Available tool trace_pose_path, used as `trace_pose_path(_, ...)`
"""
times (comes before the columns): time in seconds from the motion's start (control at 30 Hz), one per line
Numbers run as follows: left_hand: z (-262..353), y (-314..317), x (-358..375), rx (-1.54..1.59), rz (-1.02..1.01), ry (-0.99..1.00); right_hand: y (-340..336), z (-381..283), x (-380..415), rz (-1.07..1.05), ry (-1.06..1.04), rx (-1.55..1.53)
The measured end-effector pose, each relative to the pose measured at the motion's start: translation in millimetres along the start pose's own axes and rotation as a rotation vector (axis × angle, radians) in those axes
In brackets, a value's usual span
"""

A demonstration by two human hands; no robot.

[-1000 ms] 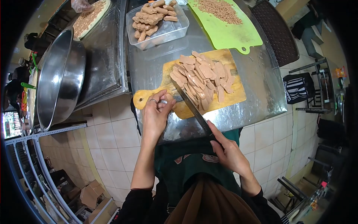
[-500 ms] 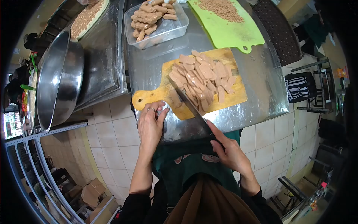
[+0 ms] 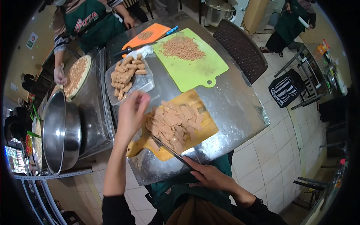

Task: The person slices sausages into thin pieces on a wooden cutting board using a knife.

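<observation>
Thin pinkish-brown slices [image 3: 174, 122] lie heaped on a wooden board [image 3: 208, 125] with a rounded handle. My right hand [image 3: 210, 176] grips a knife [image 3: 168, 147], its blade resting across the board at the heap's near left edge. Above the board's left side, my left hand [image 3: 132, 108] is raised beside a clear plastic tub [image 3: 145, 83]; its fingers are bent and blurred, and whether they hold anything is unclear. Whole sausage-like pieces [image 3: 125, 75] are piled in the tub.
Behind the wooden board lies a green board [image 3: 191, 73] with chopped bits, then an orange board [image 3: 157, 30] and another knife [image 3: 137, 48]. A large steel bowl [image 3: 62, 135] stands left. A co-worker's gloved hand [image 3: 60, 75] touches a topped flatbread [image 3: 77, 75]. A brown chair [image 3: 240, 50] is behind.
The view has tilted up, bringing the orange board and other people into sight. My left hand has risen from near the board's handle toward the tub. My right hand still holds the knife.
</observation>
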State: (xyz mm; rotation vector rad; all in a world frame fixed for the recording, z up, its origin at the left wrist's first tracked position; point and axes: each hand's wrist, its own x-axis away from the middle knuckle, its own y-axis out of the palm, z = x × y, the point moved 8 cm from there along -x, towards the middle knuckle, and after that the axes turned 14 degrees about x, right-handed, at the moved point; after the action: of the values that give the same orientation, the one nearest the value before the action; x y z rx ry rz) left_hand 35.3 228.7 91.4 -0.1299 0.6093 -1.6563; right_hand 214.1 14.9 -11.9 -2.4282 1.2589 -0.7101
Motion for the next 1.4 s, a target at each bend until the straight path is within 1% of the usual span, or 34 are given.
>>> trace_pose_path(0.07, 3, 35, -57, -0.041, -0.086, 0.192, -1, -1, 1, 0.004, -0.031, 0.006)
trace_pose_path(0.1, -7, 54, -85, -0.102, -0.117, 0.200, 3, 2, 1, -0.004, 0.005, 0.036)
trace_pose_path(0.13, -19, 74, -109, -0.163, -0.146, 0.206, 4, 1, 2, 0.041, -0.035, 0.042)
trace_pose_path(0.2, -42, 114, -149, -0.180, -0.208, 0.167, 7, 1, 3, 0.128, -0.115, 0.057)
trace_pose_path(0.27, -60, 142, -175, -0.285, -0.198, 0.098, 9, 1, 3, 0.121, -0.113, 0.062)
trace_pose_path(0.37, -93, 163, -201, -0.289, -0.098, 0.023, 10, 2, 4, 0.123, -0.125, 0.066)
trace_pose_path(0.43, -80, 162, -197, -0.237, -0.071, 0.080, 9, 1, 5, 0.136, -0.147, 0.059)
trace_pose_path(0.47, -75, 160, -193, -0.213, -0.058, 0.105, 9, 0, 6, 0.139, -0.144, 0.060)
trace_pose_path(0.57, -51, 138, -178, -0.211, -0.093, -0.008, 9, -2, 5, 0.118, -0.117, 0.066)
trace_pose_path(0.63, -40, 117, -169, -0.161, -0.072, 0.058, 12, 2, 3, 0.067, -0.067, 0.077)
trace_pose_path(0.67, -39, 106, -161, -0.135, -0.063, 0.082, 10, 4, 4, 0.100, -0.073, 0.076)
trace_pose_path(0.7, -30, 94, -144, 0.019, -0.056, 0.109, 11, 7, 5, 0.123, -0.078, 0.067)
trace_pose_path(0.73, -33, 81, -130, 0.055, -0.069, 0.148, 14, 7, 6, 0.134, -0.080, 0.051)
trace_pose_path(0.77, -8, 63, -98, 0.163, -0.117, 0.067, 14, 6, 5, 0.046, 0.032, 0.078)
trace_pose_path(0.8, -9, 45, -74, 0.260, -0.048, 0.017, 14, 5, 6, 0.052, 0.017, 0.069)
trace_pose_path(0.87, -3, 9, -18, 0.241, 0.073, -0.052, 13, 0, 6, 0.124, -0.047, 0.085)
trace_pose_path(0.97, -39, -26, 64, 0.222, 0.162, -0.230, 13, -5, 5, 0.115, -0.034, 0.035)
trace_pose_path(1.07, -75, -29, 133, 0.297, 0.225, -0.426, 10, -7, 5, 0.148, -0.035, 0.031)
trace_pose_path(1.17, -86, -8, 165, 0.497, 0.296, -0.586, 7, -12, 3, 0.133, -0.006, 0.050)
trace_pose_path(1.23, -88, 3, 168, 0.486, 0.300, -0.613, 7, -14, 2, 0.094, 0.049, 0.071)
trace_pose_path(1.4, -95, 18, 167, 0.445, 0.280, -0.662, 9, -18, 2, 0.100, 0.075, 0.075)
